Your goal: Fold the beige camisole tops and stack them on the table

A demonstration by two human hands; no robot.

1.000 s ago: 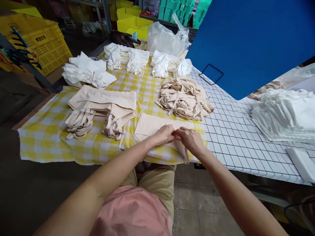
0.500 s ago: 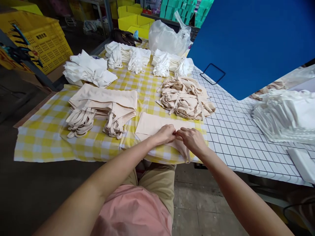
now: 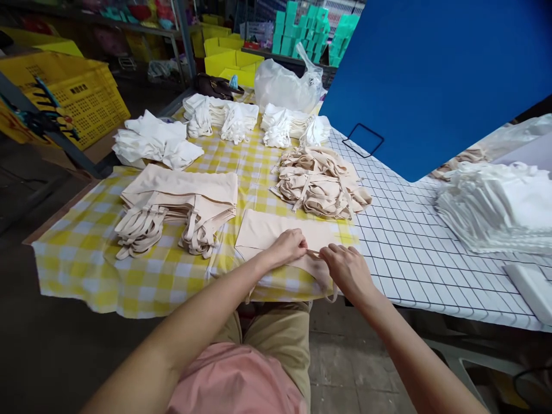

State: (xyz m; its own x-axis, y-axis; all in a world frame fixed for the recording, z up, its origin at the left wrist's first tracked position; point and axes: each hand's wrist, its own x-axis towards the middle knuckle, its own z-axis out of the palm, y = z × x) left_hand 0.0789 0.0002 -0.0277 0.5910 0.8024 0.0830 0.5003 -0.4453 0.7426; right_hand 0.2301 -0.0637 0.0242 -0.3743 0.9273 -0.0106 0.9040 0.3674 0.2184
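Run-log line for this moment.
left hand: holding strap; right hand: holding strap; beige garment: on checked cloth; beige pile: beyond garment

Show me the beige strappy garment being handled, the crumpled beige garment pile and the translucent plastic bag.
Beige strappy garment (image 3: 318, 230): head view, flat upper panel.
Crumpled beige garment pile (image 3: 321, 183): head view, heap's middle.
Translucent plastic bag (image 3: 285, 87): head view, front side.

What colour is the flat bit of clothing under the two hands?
Plain pale beige. The garment shows best in the head view.
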